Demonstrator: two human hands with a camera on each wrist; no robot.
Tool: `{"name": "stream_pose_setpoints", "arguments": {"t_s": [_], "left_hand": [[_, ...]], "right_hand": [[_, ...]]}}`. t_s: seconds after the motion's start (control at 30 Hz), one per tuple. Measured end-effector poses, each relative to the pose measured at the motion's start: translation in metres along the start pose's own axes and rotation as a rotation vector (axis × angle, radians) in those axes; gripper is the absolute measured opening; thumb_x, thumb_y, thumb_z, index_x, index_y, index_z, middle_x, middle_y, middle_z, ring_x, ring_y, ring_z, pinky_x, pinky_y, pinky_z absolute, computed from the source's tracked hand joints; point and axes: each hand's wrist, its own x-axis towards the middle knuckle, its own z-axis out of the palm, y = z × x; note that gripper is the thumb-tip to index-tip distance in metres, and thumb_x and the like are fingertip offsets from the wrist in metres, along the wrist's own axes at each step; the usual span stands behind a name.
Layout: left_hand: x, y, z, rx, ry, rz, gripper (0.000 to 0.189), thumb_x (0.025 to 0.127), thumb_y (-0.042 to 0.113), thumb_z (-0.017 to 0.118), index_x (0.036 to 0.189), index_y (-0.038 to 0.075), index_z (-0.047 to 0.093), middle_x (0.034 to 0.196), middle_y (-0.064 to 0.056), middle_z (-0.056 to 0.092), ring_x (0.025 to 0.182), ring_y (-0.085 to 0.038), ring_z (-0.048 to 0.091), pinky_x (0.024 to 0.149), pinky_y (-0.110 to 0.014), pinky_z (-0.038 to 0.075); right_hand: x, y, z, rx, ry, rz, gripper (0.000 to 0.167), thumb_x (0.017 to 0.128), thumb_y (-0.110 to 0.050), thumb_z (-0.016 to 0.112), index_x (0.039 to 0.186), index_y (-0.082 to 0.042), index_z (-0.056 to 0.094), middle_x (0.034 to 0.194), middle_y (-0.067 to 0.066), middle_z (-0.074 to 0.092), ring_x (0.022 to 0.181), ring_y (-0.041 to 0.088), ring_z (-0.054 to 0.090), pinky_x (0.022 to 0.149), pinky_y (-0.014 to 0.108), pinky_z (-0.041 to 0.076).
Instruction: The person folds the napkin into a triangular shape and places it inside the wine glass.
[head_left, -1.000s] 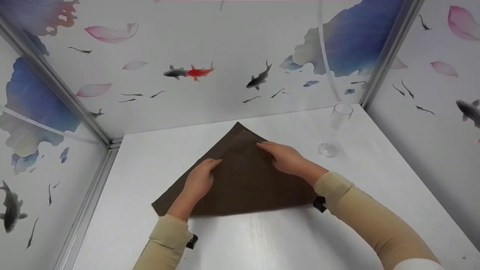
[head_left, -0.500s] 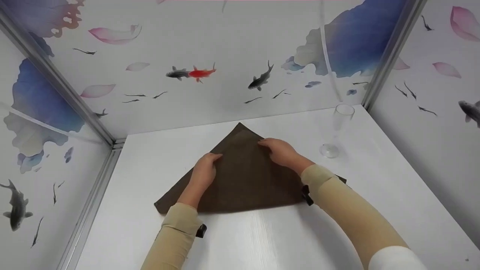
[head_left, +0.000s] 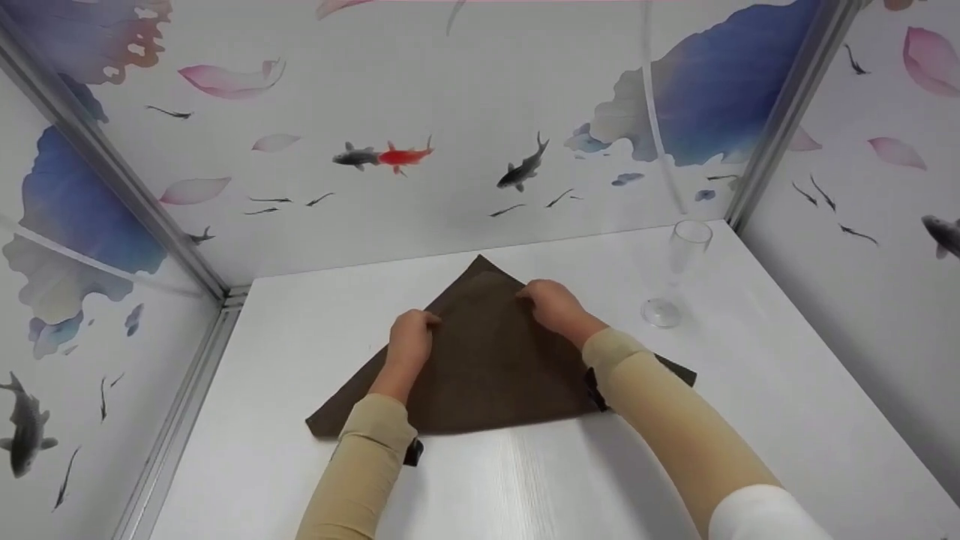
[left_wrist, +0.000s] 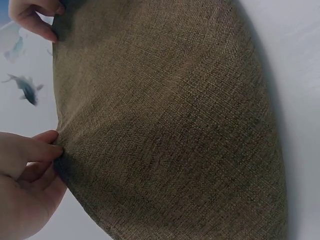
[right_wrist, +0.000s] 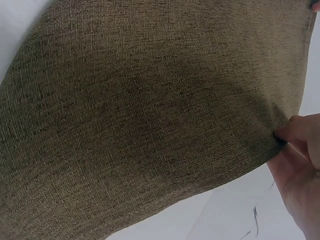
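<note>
A dark brown woven cloth (head_left: 487,360), folded to a triangle, spreads over the white table with one corner pointing to the back wall. My left hand (head_left: 410,341) pinches its left slanting edge between thumb and fingers; in the left wrist view the cloth puckers at the fingertips (left_wrist: 50,142). On the right slanting edge my right hand (head_left: 556,306) pinches the fabric, and the right wrist view shows the thumb (right_wrist: 292,129) pressing on top. Between the two hands the cloth looks drawn up a little.
A clear stemmed glass (head_left: 675,274) stands upright at the back right of the white table (head_left: 765,420), beyond my right forearm. Printed walls close in the back and both sides, with a metal rail (head_left: 180,412) along the left.
Both hands have gone from straighter fingers lying on the cloth to pinching its two slanting edges. My right forearm has moved left, uncovering the cloth's right corner.
</note>
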Motion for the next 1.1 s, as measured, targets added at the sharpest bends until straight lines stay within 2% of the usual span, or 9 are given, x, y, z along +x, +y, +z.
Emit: {"name": "stream_pose_setpoints", "arguments": {"t_s": [0.17, 0.33, 0.5, 0.77, 0.9, 1.1], "left_hand": [[0.006, -0.007, 0.006, -0.003, 0.027, -0.012, 0.027, 0.088, -0.013, 0.051, 0.094, -0.002, 0.075, 0.097, -0.015, 0.069, 0.094, -0.032, 0.065, 0.084, -0.041, 0.052], [0.015, -0.012, 0.008, 0.050, -0.019, -0.052, 0.029, 0.091, -0.011, 0.049, 0.103, -0.002, 0.073, 0.105, -0.016, 0.069, 0.103, -0.033, 0.063, 0.091, -0.041, 0.049], [0.026, -0.015, 0.007, 0.137, -0.061, -0.071, 0.026, 0.092, -0.004, 0.055, 0.109, 0.002, 0.073, 0.108, -0.013, 0.068, 0.107, -0.031, 0.060, 0.092, -0.041, 0.048], [0.041, -0.013, 0.007, 0.157, -0.105, -0.077, 0.027, 0.094, 0.004, 0.057, 0.118, 0.000, 0.068, 0.114, -0.016, 0.065, 0.109, -0.032, 0.059, 0.091, -0.045, 0.048], [0.047, -0.015, 0.014, 0.204, -0.128, -0.062, 0.029, 0.095, 0.009, 0.057, 0.122, 0.000, 0.064, 0.119, -0.016, 0.062, 0.110, -0.033, 0.059, 0.089, -0.048, 0.048], [0.057, -0.020, 0.026, 0.246, -0.180, -0.074, 0.038, 0.096, 0.019, 0.059, 0.130, 0.000, 0.058, 0.130, -0.016, 0.055, 0.117, -0.035, 0.053, 0.091, -0.054, 0.046]], "right_hand": [[0.009, 0.001, 0.007, -0.029, 0.020, 0.019, 0.030, 0.087, 0.012, 0.053, 0.105, 0.001, 0.074, 0.104, 0.015, 0.070, 0.102, 0.030, 0.064, 0.091, 0.040, 0.050], [0.013, 0.005, 0.010, -0.040, 0.009, 0.033, 0.029, 0.089, 0.010, 0.052, 0.107, 0.002, 0.073, 0.105, 0.016, 0.068, 0.102, 0.031, 0.063, 0.090, 0.040, 0.050], [0.019, 0.010, 0.011, -0.031, -0.013, 0.035, 0.028, 0.090, 0.009, 0.053, 0.109, 0.003, 0.072, 0.103, 0.016, 0.067, 0.101, 0.030, 0.063, 0.088, 0.040, 0.050], [0.032, 0.012, 0.008, 0.028, -0.026, 0.086, 0.022, 0.094, 0.000, 0.055, 0.111, 0.003, 0.068, 0.108, 0.016, 0.064, 0.104, 0.031, 0.060, 0.091, 0.042, 0.048], [0.037, 0.016, 0.011, 0.031, -0.036, 0.096, 0.027, 0.096, -0.004, 0.054, 0.120, 0.003, 0.063, 0.118, 0.018, 0.060, 0.111, 0.031, 0.059, 0.096, 0.042, 0.046], [0.043, 0.023, 0.018, 0.040, -0.086, 0.133, 0.045, 0.097, -0.010, 0.053, 0.140, 0.004, 0.047, 0.142, 0.018, 0.046, 0.128, 0.032, 0.048, 0.105, 0.043, 0.038]]}}
